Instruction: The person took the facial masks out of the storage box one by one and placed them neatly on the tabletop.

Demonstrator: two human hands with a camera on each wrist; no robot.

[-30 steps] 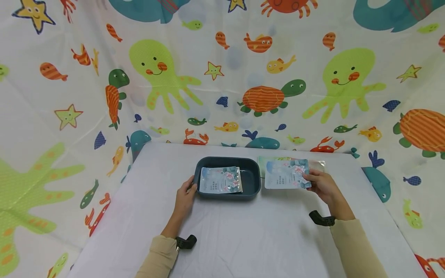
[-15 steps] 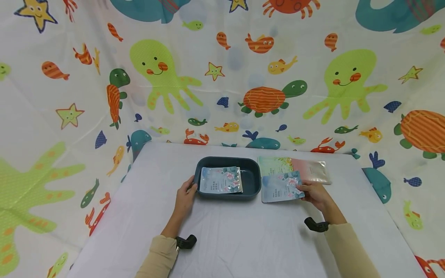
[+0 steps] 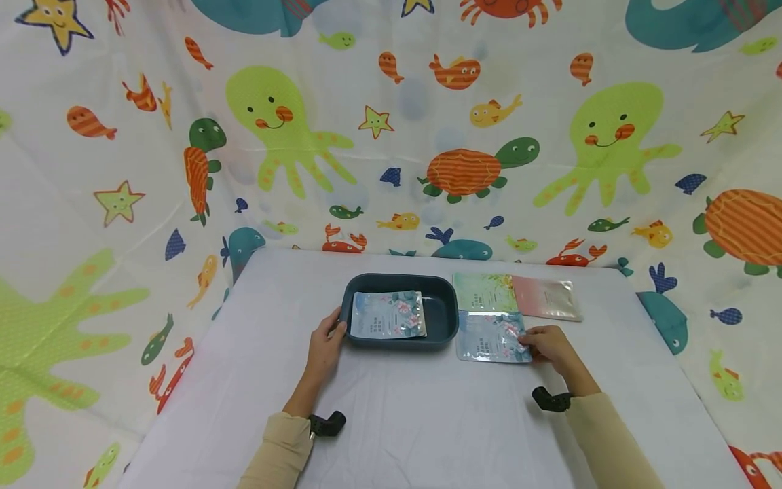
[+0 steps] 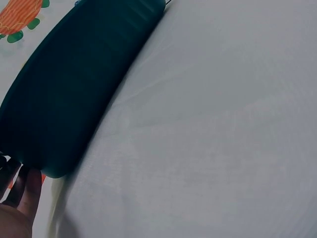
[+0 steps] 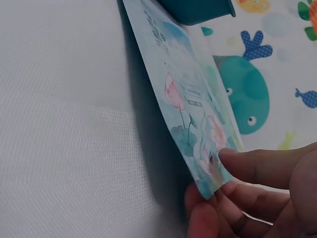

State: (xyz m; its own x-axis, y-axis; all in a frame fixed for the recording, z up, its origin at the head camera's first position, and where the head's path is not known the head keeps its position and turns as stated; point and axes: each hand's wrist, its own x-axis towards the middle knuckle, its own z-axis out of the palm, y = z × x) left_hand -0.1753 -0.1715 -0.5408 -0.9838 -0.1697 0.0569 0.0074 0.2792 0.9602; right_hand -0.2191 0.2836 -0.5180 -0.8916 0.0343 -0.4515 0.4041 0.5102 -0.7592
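My right hand (image 3: 548, 345) pinches the right end of a pale blue sheet-mask packet (image 3: 489, 336) with pink flowers. The right wrist view shows the thumb on its printed face and fingers behind, the packet (image 5: 183, 94) tilted with a shadow under it. At the left end of a dark blue-green plastic bin (image 3: 441, 312), my left hand (image 3: 324, 350) rests its fingers against the outer wall. In the left wrist view those fingers (image 4: 32, 191) touch the lower end of the bin (image 4: 74, 84). Another blue packet (image 3: 386, 315) lies inside the bin, overlapping a silvery edge beneath.
Behind the held packet lie a green packet (image 3: 485, 292) and a pink-to-silver packet (image 3: 546, 297), side by side. A white cloth (image 3: 397, 414) covers the table. A curtain (image 3: 360, 156) with printed sea animals hangs at the back and sides.
My right hand has brought the blue packet down and toward me, slightly left, uncovering the green and pink packets behind. My left hand and the bin have stayed in place.
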